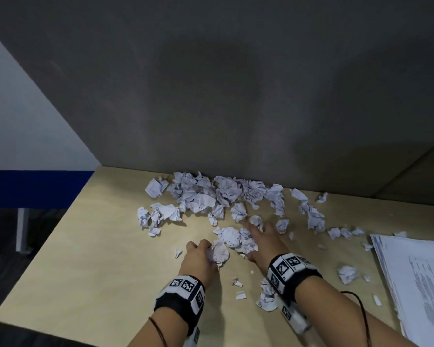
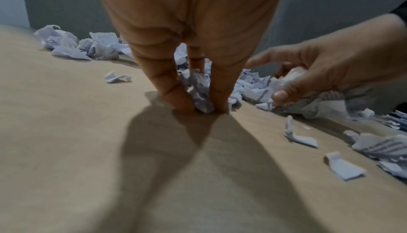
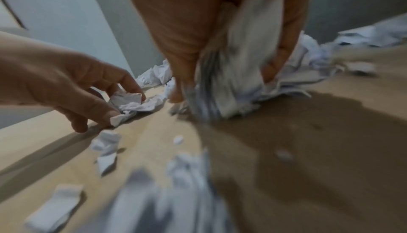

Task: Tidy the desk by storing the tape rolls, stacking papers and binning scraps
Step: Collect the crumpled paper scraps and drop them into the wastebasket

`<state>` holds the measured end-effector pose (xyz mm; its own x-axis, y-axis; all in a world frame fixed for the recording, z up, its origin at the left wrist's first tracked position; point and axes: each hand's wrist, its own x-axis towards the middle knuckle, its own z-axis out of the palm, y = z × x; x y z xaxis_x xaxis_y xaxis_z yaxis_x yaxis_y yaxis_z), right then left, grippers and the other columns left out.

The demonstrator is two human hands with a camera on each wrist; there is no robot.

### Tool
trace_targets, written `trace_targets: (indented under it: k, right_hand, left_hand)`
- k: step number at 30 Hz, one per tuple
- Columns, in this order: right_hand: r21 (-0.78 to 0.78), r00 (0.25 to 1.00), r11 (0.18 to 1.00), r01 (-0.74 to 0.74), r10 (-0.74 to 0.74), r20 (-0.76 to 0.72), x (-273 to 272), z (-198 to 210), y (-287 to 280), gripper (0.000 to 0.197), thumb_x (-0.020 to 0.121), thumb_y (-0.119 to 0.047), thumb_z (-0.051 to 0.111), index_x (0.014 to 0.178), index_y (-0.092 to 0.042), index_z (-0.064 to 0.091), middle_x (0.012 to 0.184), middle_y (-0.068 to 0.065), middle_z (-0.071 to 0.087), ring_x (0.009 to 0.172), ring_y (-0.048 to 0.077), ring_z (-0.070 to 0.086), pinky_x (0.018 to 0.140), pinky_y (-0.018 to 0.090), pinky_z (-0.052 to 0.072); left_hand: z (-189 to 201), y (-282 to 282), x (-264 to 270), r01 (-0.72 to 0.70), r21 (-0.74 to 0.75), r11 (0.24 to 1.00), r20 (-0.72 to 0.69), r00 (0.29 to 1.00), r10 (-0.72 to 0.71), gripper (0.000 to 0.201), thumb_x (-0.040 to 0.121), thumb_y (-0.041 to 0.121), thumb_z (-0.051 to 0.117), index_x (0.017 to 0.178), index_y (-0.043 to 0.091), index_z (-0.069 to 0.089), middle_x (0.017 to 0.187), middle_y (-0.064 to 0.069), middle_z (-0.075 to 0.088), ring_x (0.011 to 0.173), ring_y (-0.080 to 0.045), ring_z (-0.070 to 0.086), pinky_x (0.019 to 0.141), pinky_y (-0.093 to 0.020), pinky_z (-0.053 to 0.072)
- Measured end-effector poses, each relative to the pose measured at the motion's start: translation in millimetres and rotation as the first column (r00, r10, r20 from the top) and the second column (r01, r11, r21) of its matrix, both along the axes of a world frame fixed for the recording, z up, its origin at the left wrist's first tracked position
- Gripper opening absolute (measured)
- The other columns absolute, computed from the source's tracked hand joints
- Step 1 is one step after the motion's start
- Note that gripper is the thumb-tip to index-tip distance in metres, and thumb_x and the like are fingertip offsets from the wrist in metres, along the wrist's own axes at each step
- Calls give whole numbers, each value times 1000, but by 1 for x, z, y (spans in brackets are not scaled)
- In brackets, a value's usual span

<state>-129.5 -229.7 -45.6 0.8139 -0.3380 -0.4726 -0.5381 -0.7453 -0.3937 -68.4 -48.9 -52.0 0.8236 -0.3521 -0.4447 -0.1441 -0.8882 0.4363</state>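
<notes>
Item 1, desk [image 1: 90,246]: pale wood top, set against a dark grey partition [image 1: 211,96] along its far edge.

Item 2, scraps, main heap [image 1: 211,194]: crumpled white printed paper, piled on the desk against the foot of the partition. Looser scraps trail off to the right toward the papers, and a small separate group lies to the left of the heap.

Item 3, my left hand [image 1: 201,256]: down on the desk, near side of the heap. Fingers [image 2: 174,95] and thumb curled, pinching one crumpled ball [image 1: 220,251] between them, fingertips touching the desk surface. The ball sits on the desk.

Item 4, my right hand [image 1: 263,244]: just beside the left, reaching further in. Thumb and fingers curled round a wad of scraps [image 1: 241,240], the wad touching the desk; index finger extended forward toward the heap. The right wrist view is blurred, so the exact grip on each piece cannot be told.

Item 5, small torn bits [image 1: 239,289]: scattered on the desk near both wrists, one larger printed piece [image 1: 267,296] lying by my right wrist.

Item 6, papers [image 1: 416,279]: flat printed sheets in a loose stack at the right edge of the desk, well apart from both hands.

Item 7, wristbands [image 1: 183,291]: black, with square black-and-white markers, one on each wrist.
</notes>
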Motion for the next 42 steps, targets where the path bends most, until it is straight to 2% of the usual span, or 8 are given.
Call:
trace_targets:
  k: [5, 9, 13, 18, 25, 32, 35, 42]
  right_hand:
    - [19, 982, 982, -188, 188, -18, 25, 8, 15, 93, 72, -34, 80, 140, -55, 19, 156, 4, -3, 139, 33, 28, 111, 37, 36]
    - [5, 969, 970, -245, 245, -44, 42, -1, 24, 62, 80, -33, 72, 132, -42, 40, 149, 8, 14, 129, 34, 39, 104, 37, 41]
    - [-23, 960, 962, -272, 269, -82, 60, -3, 25, 39, 88, -28, 62, 120, -33, 42, 136, 14, 28, 106, 37, 54, 85, 36, 48]
    - [-43, 936, 943, -329, 319, -148, 69, -11, 20, 55, 82, 4, 49, 125, -29, 37, 145, 24, 25, 109, 39, 55, 71, 30, 41]
    - [-49, 933, 942, -333, 322, -159, 70, -19, 15, 57, 81, 7, 45, 127, -24, 37, 147, 25, 21, 111, 39, 54, 72, 29, 38]
    - [-67, 932, 937, -344, 332, -149, 70, -20, 15, 60, 82, 6, 44, 130, -27, 34, 148, 23, 19, 112, 39, 53, 69, 29, 38]
    - [-72, 935, 937, -341, 330, -131, 67, -21, 15, 62, 81, 5, 47, 130, -29, 34, 147, 21, 19, 113, 40, 52, 76, 33, 45]
    - [-59, 938, 940, -336, 329, -109, 65, -22, 14, 62, 79, 8, 45, 128, -29, 34, 147, 20, 20, 113, 39, 51, 72, 28, 38]
  left_hand:
    - [-5, 6, 12, 11, -34, 999, -1, 1000, -11, 47, 79, 21, 67, 122, 19, 48, 117, -7, 41, 95, -26, 57, 82, -29, 46]
    - [-8, 11, 18, 11, -86, 996, -15, 1000, -12, 58, 74, 26, 74, 124, 21, 46, 120, -4, 41, 102, -21, 55, 88, -24, 44]
    - [-8, 19, 30, -25, -81, 996, 42, 999, 29, 71, 67, 34, 79, 128, 24, 43, 126, -3, 38, 113, -22, 47, 94, -29, 45]
    - [0, 43, 68, -141, 67, 988, 231, 965, 123, 95, 57, 63, 77, 135, 31, 31, 145, -6, 26, 132, -28, 31, 104, -44, 41]
    - [2, 71, 128, -235, 67, 970, 198, 956, 218, 118, 46, 90, 57, 144, 42, 12, 158, -7, 0, 143, -34, 12, 108, -54, 32]
    - [-4, 31, 127, 62, 107, 992, 212, 974, -84, 107, 53, 93, 44, 143, 51, 4, 158, -8, -1, 140, -39, 20, 104, -58, 32]
    - [-7, 9, 124, 162, 141, 977, 203, 961, -188, 105, 58, 84, 57, 140, 55, -1, 158, -8, -2, 139, -39, 20, 103, -58, 34]
    - [-15, -7, 120, 217, 143, 966, 261, 933, -249, 50, 91, 42, 52, 137, 34, 34, 139, -15, 31, 123, -36, 33, 94, -46, 43]
